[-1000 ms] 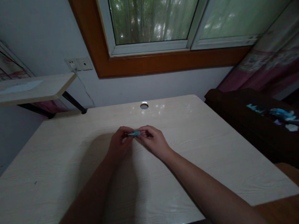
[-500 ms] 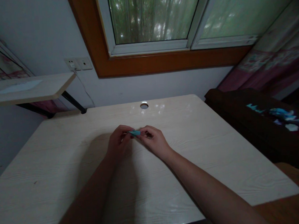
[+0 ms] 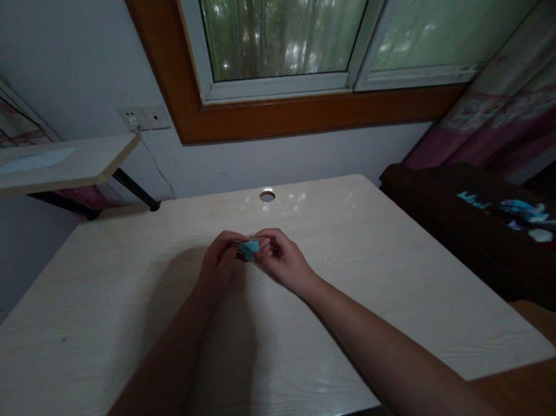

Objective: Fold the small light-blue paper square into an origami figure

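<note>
A small piece of folded teal paper [image 3: 249, 248] is held between my two hands over the middle of the pale wood-grain table [image 3: 342, 329]. My left hand [image 3: 219, 258] pinches its left side, thumb towards me and fingers behind. On the other side, the thumb and fingers of my right hand [image 3: 283, 255] are closed on the paper's right edge. The fingertips hide part of the folds, so the exact shape is hard to make out.
At the table's back edge is a round cable hole [image 3: 267, 197]. A raised shelf [image 3: 58, 162] on black legs stands at the back left, below a wall socket [image 3: 144, 117]. To the right, dark furniture [image 3: 443, 223] bears blue and white items [image 3: 523, 210]. A window lies behind.
The teal paper has tilted or opened out, showing a broader face than its earlier thin edge. Both hands keep their grip, with the right fingers slightly raised.
</note>
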Action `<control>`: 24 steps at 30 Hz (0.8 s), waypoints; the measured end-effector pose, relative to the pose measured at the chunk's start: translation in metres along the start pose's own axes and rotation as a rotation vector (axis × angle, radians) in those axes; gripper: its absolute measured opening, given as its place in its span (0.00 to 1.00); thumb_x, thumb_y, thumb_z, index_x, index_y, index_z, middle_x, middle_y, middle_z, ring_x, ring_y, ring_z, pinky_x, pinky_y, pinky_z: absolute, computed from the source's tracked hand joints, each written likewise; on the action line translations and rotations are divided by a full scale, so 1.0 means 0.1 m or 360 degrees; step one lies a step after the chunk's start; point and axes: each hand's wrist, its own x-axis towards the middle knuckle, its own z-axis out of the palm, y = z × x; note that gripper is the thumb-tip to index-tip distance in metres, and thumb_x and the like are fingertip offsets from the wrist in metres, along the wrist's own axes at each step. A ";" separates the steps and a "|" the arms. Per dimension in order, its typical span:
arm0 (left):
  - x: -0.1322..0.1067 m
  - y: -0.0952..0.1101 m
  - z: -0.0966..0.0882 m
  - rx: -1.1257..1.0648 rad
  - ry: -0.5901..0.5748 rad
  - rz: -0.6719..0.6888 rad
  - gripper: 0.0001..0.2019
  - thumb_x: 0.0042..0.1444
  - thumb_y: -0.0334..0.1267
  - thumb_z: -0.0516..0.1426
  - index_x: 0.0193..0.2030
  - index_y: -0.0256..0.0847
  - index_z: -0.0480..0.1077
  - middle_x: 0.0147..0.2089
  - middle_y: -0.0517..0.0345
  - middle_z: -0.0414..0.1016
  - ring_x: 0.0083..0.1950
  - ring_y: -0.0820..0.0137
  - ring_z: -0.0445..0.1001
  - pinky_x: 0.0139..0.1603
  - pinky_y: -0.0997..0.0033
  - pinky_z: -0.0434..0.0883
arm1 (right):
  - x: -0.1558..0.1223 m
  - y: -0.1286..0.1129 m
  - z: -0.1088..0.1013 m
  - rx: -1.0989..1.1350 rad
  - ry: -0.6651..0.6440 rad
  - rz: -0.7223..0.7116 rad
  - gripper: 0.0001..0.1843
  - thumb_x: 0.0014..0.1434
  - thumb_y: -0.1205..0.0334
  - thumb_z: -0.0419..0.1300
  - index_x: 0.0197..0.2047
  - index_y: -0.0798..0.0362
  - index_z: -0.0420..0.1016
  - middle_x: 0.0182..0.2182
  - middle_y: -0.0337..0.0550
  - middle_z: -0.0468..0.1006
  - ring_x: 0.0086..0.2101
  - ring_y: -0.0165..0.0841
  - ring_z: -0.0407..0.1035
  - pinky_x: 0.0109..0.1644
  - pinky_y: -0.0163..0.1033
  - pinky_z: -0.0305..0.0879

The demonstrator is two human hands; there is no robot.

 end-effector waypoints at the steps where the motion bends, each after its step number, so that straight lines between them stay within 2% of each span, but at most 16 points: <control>1: 0.00 0.00 0.00 -0.0013 -0.0007 -0.0004 0.10 0.64 0.37 0.52 0.43 0.41 0.74 0.44 0.52 0.72 0.40 0.69 0.74 0.39 0.68 0.76 | 0.00 0.00 0.00 -0.0009 0.0011 -0.0001 0.18 0.59 0.60 0.62 0.52 0.47 0.67 0.33 0.37 0.72 0.31 0.29 0.69 0.35 0.34 0.67; 6: 0.00 0.03 0.02 -0.0020 -0.0019 0.0015 0.09 0.64 0.39 0.54 0.42 0.40 0.74 0.45 0.51 0.72 0.42 0.68 0.75 0.40 0.67 0.77 | 0.01 -0.02 0.00 -0.0108 0.0059 -0.0011 0.16 0.60 0.57 0.62 0.50 0.48 0.65 0.34 0.40 0.74 0.33 0.31 0.71 0.38 0.37 0.69; 11: 0.02 0.02 0.02 0.0041 -0.0049 0.0017 0.07 0.60 0.41 0.59 0.40 0.39 0.73 0.43 0.52 0.73 0.38 0.70 0.75 0.40 0.68 0.76 | 0.00 -0.08 -0.02 -0.0353 0.0051 -0.0147 0.11 0.62 0.60 0.59 0.48 0.49 0.67 0.35 0.42 0.75 0.35 0.32 0.71 0.40 0.38 0.70; 18: 0.03 -0.06 -0.01 0.0113 -0.0001 -0.0074 0.08 0.58 0.42 0.60 0.39 0.39 0.74 0.38 0.54 0.75 0.38 0.69 0.76 0.41 0.67 0.77 | 0.00 -0.18 -0.06 -0.0890 -0.0140 -0.0390 0.09 0.65 0.63 0.54 0.48 0.50 0.70 0.37 0.47 0.76 0.38 0.37 0.70 0.44 0.43 0.67; 24: 0.04 -0.09 -0.03 0.0152 0.0002 -0.0053 0.07 0.59 0.40 0.60 0.38 0.39 0.73 0.37 0.55 0.74 0.38 0.69 0.76 0.41 0.68 0.76 | 0.00 -0.16 -0.06 -0.0880 -0.0093 -0.0371 0.09 0.65 0.62 0.55 0.48 0.50 0.70 0.37 0.47 0.76 0.38 0.37 0.71 0.43 0.43 0.68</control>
